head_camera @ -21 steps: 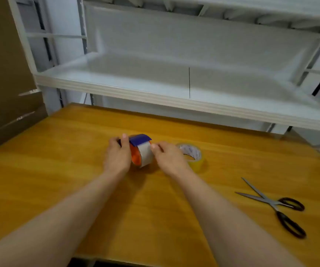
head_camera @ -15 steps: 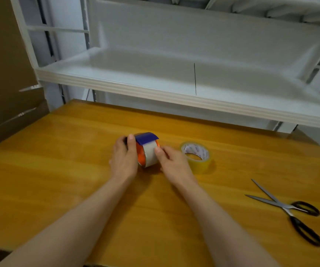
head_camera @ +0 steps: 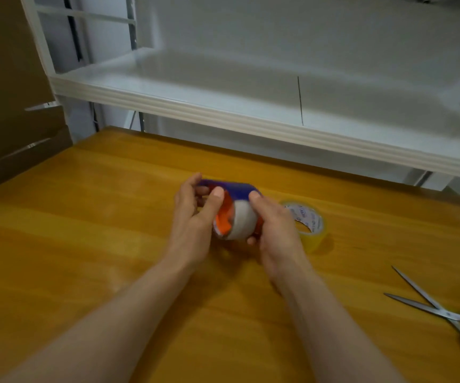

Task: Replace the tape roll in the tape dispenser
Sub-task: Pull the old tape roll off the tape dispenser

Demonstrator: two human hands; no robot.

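Both of my hands are on the tape dispenser (head_camera: 237, 189), mid-surface and a little toward the far edge. It looks to be raised just off the wood, though I can't be sure of the gap. My left hand (head_camera: 193, 214) is curled round the blue end, with the thumb lying against the orange side plate. My right hand (head_camera: 276, 230) grips the opposite side, thumb up on the blue cover and fingertips tucked beneath. Between them a pale roll (head_camera: 241, 223) sits in the dispenser, and I take that for the one to come out. I can't tell whether it is a bare core or has tape left on it.

The yellow tape roll (head_camera: 316, 233) lies flat on the surface (head_camera: 85, 244) just beside my right hand, partly hidden behind it, and nothing is touching it. The scissors (head_camera: 439, 313) lie open well off to the right. A white shelf (head_camera: 251, 120) hangs over the far edge.

I'd judge the job barely begun. The dispenser is in hand, but nothing has been swapped. Left to do: free the pale roll, seat the yellow one on the hub, and feed its end through to the cutter.
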